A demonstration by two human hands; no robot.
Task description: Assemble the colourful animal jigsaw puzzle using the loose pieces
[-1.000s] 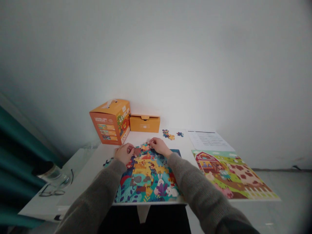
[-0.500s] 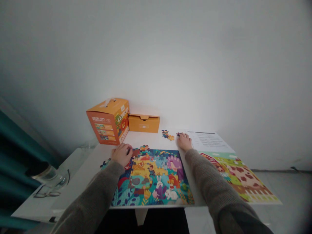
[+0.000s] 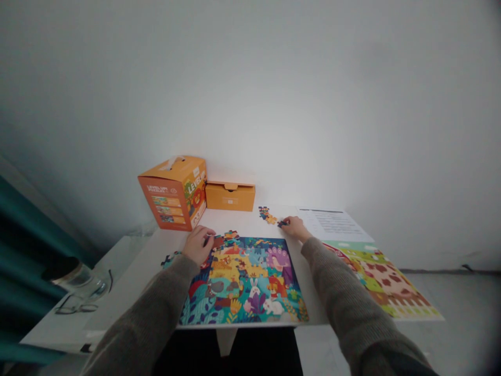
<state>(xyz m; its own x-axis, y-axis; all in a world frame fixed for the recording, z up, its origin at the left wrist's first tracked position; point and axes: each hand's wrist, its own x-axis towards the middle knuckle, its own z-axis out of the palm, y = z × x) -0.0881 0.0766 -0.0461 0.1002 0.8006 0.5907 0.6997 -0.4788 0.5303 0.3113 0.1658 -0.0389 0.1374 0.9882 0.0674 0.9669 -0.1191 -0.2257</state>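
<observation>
A colourful animal jigsaw puzzle (image 3: pixel 242 282) lies on the white table, mostly assembled. At its upper left corner my left hand (image 3: pixel 199 244) is closed, with a dark puzzle piece at its fingertips. Beyond the puzzle's upper right, my right hand (image 3: pixel 294 228) pinches a dark blue puzzle piece (image 3: pixel 282 224) just above or on the table. A small group of loose pieces (image 3: pixel 267 215) lies to the left of that hand. Other joined pieces (image 3: pixel 230 237) stick out past the puzzle's top edge, and a few dark pieces (image 3: pixel 169 259) lie left of my left wrist.
An orange puzzle box (image 3: pixel 172 201) and a lower yellow box (image 3: pixel 230 197) stand at the back left. On the right lies a farm picture sheet (image 3: pixel 387 279) with a printed white part (image 3: pixel 332 222). A glass jar (image 3: pixel 84 282) and glasses (image 3: pixel 76 308) are at the far left.
My right hand has moved slightly left and nearer, and the dark piece at its fingertips has come with it. My left hand has shifted slightly, with its fingers still at the piece.
</observation>
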